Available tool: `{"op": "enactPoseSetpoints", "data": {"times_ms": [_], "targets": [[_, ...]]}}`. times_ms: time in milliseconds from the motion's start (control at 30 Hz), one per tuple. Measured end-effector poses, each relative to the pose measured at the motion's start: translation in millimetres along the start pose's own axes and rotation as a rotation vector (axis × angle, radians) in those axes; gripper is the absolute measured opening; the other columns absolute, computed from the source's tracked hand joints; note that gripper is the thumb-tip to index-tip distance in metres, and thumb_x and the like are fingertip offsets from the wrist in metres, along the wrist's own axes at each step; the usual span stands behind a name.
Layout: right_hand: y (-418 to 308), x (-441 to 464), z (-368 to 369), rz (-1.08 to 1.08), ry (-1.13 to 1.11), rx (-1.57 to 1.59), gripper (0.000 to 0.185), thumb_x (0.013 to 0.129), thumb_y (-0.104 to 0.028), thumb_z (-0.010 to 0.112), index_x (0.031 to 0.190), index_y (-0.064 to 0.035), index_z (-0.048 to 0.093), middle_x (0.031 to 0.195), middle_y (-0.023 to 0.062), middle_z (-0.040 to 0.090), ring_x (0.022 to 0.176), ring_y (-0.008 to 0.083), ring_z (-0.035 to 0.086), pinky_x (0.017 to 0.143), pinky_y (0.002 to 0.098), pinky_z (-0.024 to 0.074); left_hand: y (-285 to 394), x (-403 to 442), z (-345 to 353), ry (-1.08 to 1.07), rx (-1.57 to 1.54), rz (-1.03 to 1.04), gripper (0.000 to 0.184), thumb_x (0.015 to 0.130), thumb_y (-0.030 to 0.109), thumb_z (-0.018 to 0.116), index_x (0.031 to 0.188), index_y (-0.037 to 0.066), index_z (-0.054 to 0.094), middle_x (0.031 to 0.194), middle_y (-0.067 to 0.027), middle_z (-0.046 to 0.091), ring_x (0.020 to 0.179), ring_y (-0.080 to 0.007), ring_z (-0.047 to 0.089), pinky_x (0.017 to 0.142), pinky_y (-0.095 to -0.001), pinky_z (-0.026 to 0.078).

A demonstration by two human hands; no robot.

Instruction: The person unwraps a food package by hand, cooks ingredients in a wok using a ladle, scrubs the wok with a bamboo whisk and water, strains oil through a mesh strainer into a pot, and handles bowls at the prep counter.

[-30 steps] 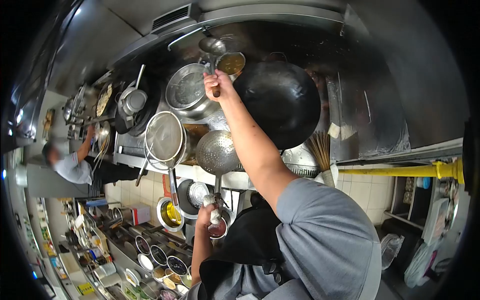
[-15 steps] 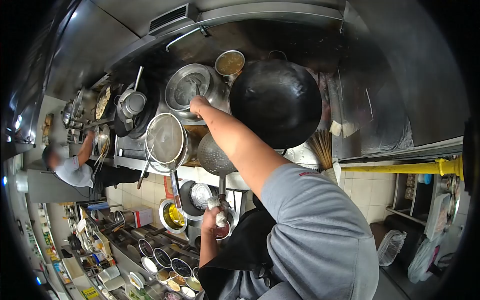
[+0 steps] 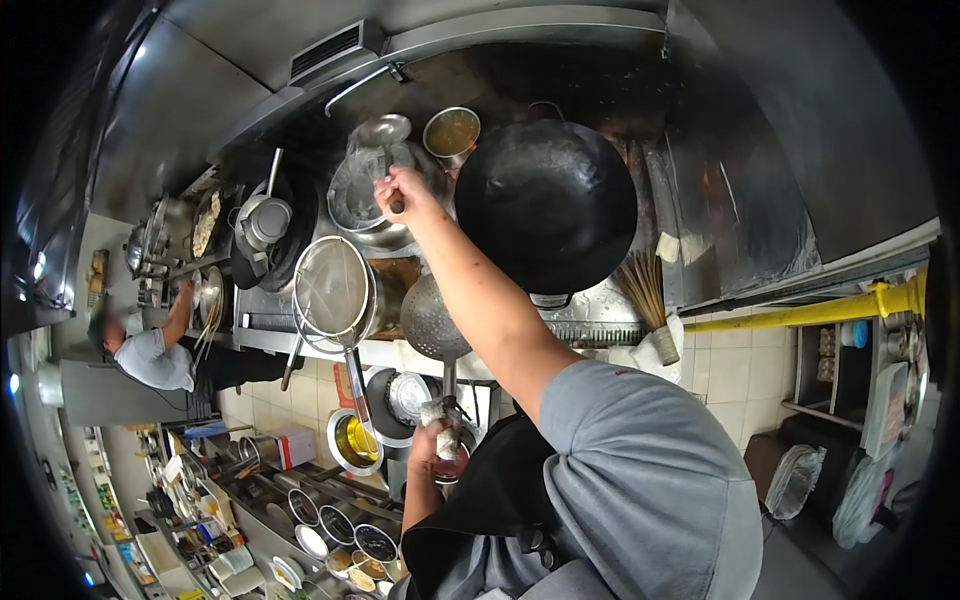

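Note:
My right hand (image 3: 402, 194) is closed round the handle of a metal ladle (image 3: 382, 130), whose bowl is above the far part of a metal basin (image 3: 352, 195). Lower down, my left hand (image 3: 428, 440) grips the cloth-wrapped handle of a perforated strainer (image 3: 430, 318). To the right of my right forearm sits a large black wok (image 3: 545, 205). A small pot of brownish liquid (image 3: 452, 132) stands between basin and wok. The round mesh sieve (image 3: 331, 286) rests left of the strainer.
A bamboo brush (image 3: 643, 288) lies right of the wok. A bowl of yellow oil (image 3: 357, 440) is below the sieve. At the left, another person (image 3: 155, 358) reaches toward a stove. A yellow pipe (image 3: 800, 307) runs at the right; several containers (image 3: 337, 525) stand at the lower left.
My right hand dipped the ladle toward the basin, then raised it again above the basin. The strainer has stayed in my left hand with little movement.

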State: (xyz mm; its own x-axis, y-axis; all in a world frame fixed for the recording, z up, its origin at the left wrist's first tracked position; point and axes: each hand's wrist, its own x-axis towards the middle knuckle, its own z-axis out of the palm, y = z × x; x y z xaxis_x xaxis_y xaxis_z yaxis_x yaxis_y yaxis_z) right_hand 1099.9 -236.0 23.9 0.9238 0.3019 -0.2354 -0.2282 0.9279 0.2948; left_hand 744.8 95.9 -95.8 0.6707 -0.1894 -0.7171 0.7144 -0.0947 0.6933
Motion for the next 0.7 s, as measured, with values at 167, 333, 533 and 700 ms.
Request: {"op": "enactPoseSetpoints", "data": {"times_ms": [167, 333, 533, 700], "targets": [[-23.9, -20.3, -0.4, 0.023, -0.271, 0.242, 0.038, 0.101, -0.036, 0.047, 0.100, 0.0016, 0.047, 0.059, -0.0032, 0.044, 0.041, 0.0056, 0.041, 0.036, 0.0196, 0.0379, 1.2, -2.2, 0.5, -0.002, -0.017, -0.029, 0.033, 0.076, 0.011, 0.065, 0.107, 0.001, 0.063, 0.087, -0.0081, 0.066, 0.071, -0.0203, 0.064, 0.064, -0.0330, 0.051], [-17.9, -17.1, -1.5, 0.129, 0.158, -0.403, 0.044, 0.102, -0.041, 0.047, 0.102, 0.0032, 0.048, 0.057, -0.0012, 0.043, 0.039, 0.0080, 0.039, 0.036, 0.0221, 0.0384, -6.0, 10.3, -7.2, -0.012, 0.013, 0.004, 0.033, 0.076, 0.011, 0.065, 0.107, 0.001, 0.063, 0.086, -0.0072, 0.066, 0.071, -0.0192, 0.063, 0.065, -0.0320, 0.050], [13.2, 42.2, -41.5, -0.357, 0.447, -2.445, 0.023, 0.090, -0.014, 0.057, 0.086, 0.0028, 0.071, 0.086, 0.0207, 0.073, 0.072, 0.0283, 0.072, 0.065, 0.0380, 0.0571, 11.7, 3.8, 9.3, -0.033, 0.021, 0.040, 0.042, 0.077, 0.010, 0.065, 0.118, 0.001, 0.062, 0.096, -0.0052, 0.066, 0.081, -0.0174, 0.063, 0.070, -0.0306, 0.051], [16.7, 120.3, -56.4, -0.095, 0.248, -2.796, 0.018, 0.082, -0.004, 0.057, 0.083, -0.0020, 0.075, 0.082, 0.0154, 0.073, 0.072, 0.0283, 0.071, 0.062, 0.0381, 0.0562, 12.8, 6.6, 16.1, -0.050, 0.031, 0.124, 0.043, 0.077, 0.007, 0.065, 0.119, 0.001, 0.062, 0.096, -0.0054, 0.067, 0.083, -0.0180, 0.064, 0.074, -0.0313, 0.052]]}}
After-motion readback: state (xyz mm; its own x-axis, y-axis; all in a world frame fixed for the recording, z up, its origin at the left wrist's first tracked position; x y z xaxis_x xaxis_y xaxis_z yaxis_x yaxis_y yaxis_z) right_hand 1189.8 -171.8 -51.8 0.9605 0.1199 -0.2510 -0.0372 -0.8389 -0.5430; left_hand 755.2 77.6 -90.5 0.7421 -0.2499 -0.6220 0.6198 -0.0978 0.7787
